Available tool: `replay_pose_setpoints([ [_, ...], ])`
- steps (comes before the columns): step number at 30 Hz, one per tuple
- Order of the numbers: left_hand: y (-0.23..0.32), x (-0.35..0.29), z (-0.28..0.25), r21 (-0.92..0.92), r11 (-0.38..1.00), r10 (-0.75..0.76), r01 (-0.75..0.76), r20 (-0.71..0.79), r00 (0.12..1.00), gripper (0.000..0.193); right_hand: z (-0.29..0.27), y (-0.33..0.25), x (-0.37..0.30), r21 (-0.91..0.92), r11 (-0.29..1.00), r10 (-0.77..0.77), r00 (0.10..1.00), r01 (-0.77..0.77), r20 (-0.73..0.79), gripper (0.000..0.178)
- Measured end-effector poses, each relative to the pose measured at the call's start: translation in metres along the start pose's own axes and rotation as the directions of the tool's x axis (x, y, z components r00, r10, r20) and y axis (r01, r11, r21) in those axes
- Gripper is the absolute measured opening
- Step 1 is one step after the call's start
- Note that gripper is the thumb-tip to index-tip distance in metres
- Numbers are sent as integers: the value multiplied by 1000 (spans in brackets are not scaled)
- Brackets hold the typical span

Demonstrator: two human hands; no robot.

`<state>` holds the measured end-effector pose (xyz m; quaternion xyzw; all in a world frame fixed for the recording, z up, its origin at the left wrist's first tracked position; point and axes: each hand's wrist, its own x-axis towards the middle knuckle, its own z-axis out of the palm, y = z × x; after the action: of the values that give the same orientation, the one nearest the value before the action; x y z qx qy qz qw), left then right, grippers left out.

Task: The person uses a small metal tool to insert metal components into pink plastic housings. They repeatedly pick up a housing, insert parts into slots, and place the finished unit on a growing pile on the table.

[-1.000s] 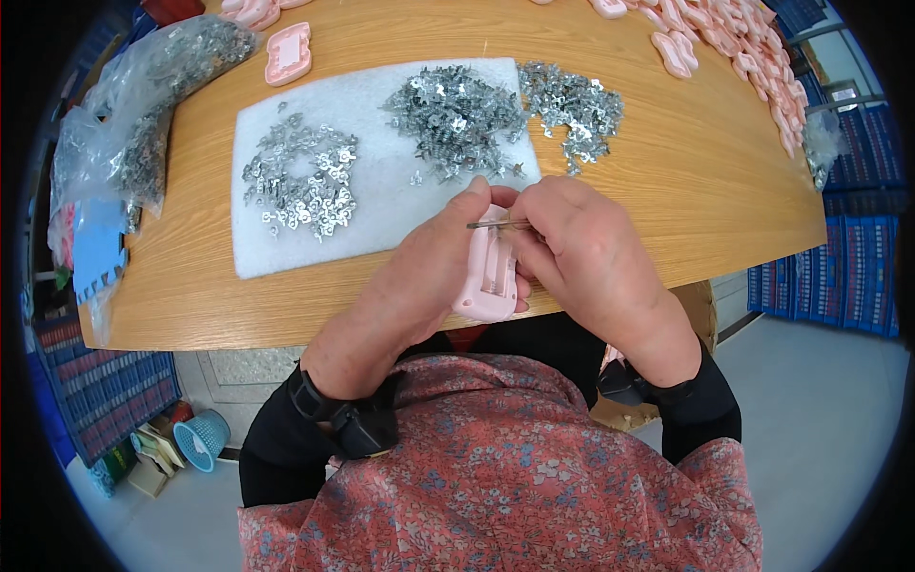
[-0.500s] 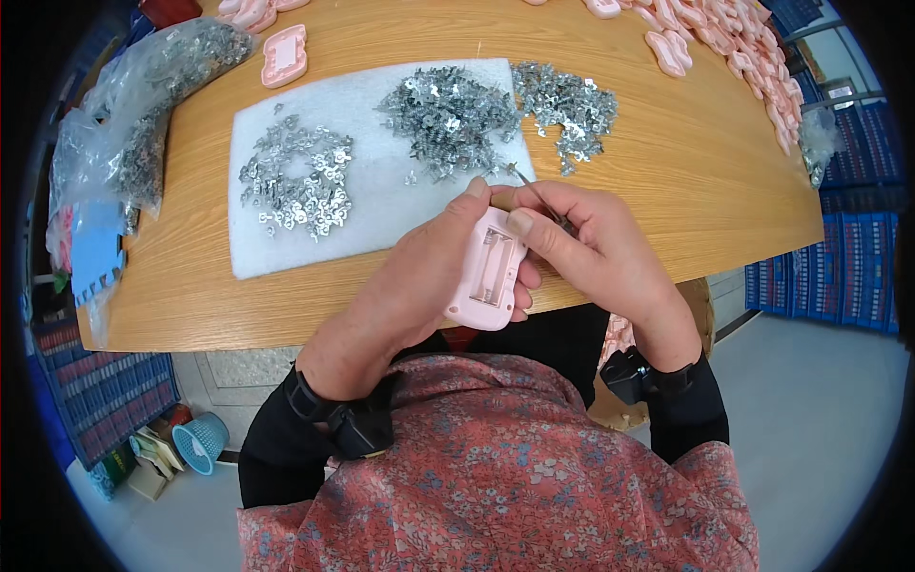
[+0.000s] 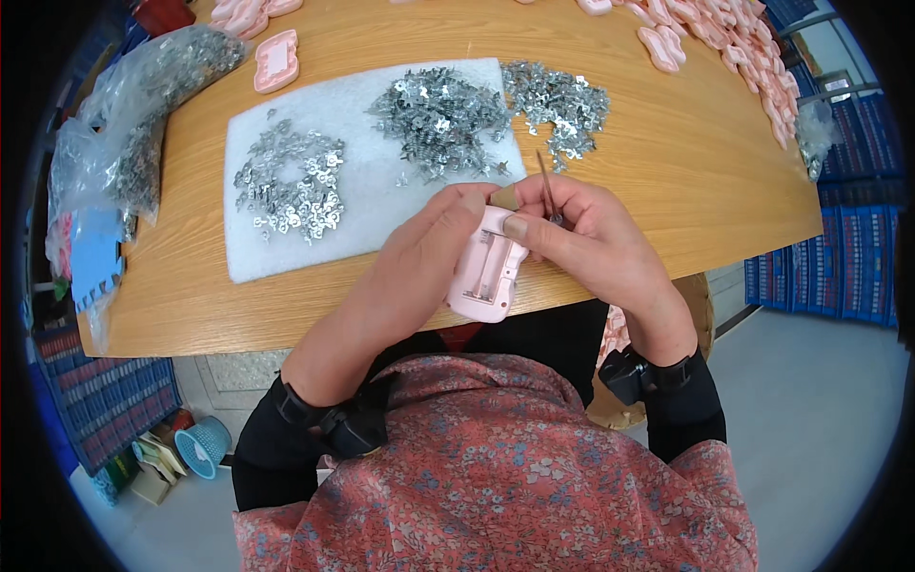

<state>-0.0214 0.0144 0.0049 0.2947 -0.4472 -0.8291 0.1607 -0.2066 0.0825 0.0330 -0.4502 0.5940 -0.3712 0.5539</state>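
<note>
A pale pink plastic casing point(image 3: 488, 267), with a battery compartment facing up, is tilted over the table's near edge. My left hand point(image 3: 410, 262) is closed around its left side. On the right, my right hand point(image 3: 605, 234) rests its thumb on the casing's top end beside the compartment. Slim pointed metal tweezers point(image 3: 544, 176) stick up between the fingers of that hand. A tan wrap point(image 3: 504, 197) shows on a fingertip at the casing's top. Beyond the hands, small silvery metal clips point(image 3: 443, 119) are heaped on a white foam sheet point(image 3: 357, 186).
Looser clips point(image 3: 295, 186) are spread on the sheet's left, and another pile point(image 3: 558, 105) lies on the bare wood to its right. Bagged clips point(image 3: 181, 71) fill the left edge. Pink casings point(image 3: 734, 48) crowd the far right; a pink frame point(image 3: 276, 62) lies far left.
The tweezers have swung from leaning left over the foam to pointing nearly straight away from me. Both hands and the casing shifted slightly, and the tan-wrapped fingertip came into view.
</note>
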Motion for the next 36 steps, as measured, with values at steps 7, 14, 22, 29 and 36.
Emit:
replay_pose_setpoints([
  [7,10,-10,-2,620,765,182,-173,50,982,41,-2,-2,-3,-79,997,-25,1000,26,19,25],
  [14,-2,-6,-10,214,972,115,-96,-80,990,38,4,-2,-11,208,966,-139,987,153,-83,25],
  [22,0,-12,-16,-579,812,-7,68,107,994,41,27,21,-4,57,894,-421,877,444,-234,14],
  [29,3,-13,-13,-600,793,-35,107,130,991,37,36,22,1,-133,846,-532,811,515,-244,17],
  [36,1,-13,-13,-577,813,-25,81,104,994,38,41,20,-1,-160,841,-541,811,517,-225,21],
])
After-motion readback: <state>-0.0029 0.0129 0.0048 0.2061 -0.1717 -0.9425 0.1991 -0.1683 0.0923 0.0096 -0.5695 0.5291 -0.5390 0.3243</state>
